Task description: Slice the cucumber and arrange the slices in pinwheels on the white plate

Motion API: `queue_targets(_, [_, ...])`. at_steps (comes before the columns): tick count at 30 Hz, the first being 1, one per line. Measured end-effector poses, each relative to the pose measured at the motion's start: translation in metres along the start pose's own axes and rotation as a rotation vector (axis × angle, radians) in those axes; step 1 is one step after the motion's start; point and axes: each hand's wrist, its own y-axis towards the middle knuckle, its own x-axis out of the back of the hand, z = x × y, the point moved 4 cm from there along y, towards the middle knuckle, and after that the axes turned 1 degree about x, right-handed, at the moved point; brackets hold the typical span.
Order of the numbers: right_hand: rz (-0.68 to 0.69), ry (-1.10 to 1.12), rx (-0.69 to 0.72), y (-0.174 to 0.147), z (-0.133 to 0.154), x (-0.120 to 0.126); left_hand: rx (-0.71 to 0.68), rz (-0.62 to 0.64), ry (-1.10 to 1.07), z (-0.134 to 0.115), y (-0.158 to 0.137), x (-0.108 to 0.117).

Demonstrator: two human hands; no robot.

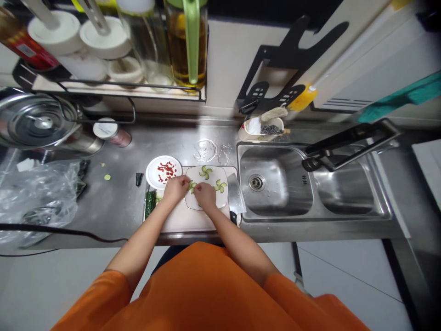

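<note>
A white squarish plate (211, 187) rests on a cutting board (193, 220). Pinwheels of green-edged cucumber slices lie on it, one at the far side (206, 172) and one at the right (219, 185). My left hand (175, 189) is pinched at the plate's left edge, touching cucumber slices (192, 186) there. Close beside it, my right hand (206, 195) is over the plate with curled fingers; its fingertips meet the same slices, and anything in them is too small to make out. A round white dish (163, 172) with red goji berries stands behind my left hand.
A cleaver (236, 195) lies right of the plate, beside the steel sink (275, 184). A cut cucumber (150, 203) is at the board's left, with a cucumber end (138, 179) behind. Plastic bags (41, 197) and a lidded pot (37, 119) occupy the left; a bottle rack (120, 89) overhangs behind.
</note>
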Motion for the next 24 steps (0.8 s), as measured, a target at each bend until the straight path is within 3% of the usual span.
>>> queue_targets(13, [0.012, -0.064, -0.024, -0.002, 0.002, -0.002, -0.007, 0.025, 0.112, 0.002, 0.003, -0.005])
queue_targets(24, [0.0, -0.254, 0.066, -0.005, 0.009, -0.004, -0.061, 0.014, 0.244, -0.003, 0.004, -0.007])
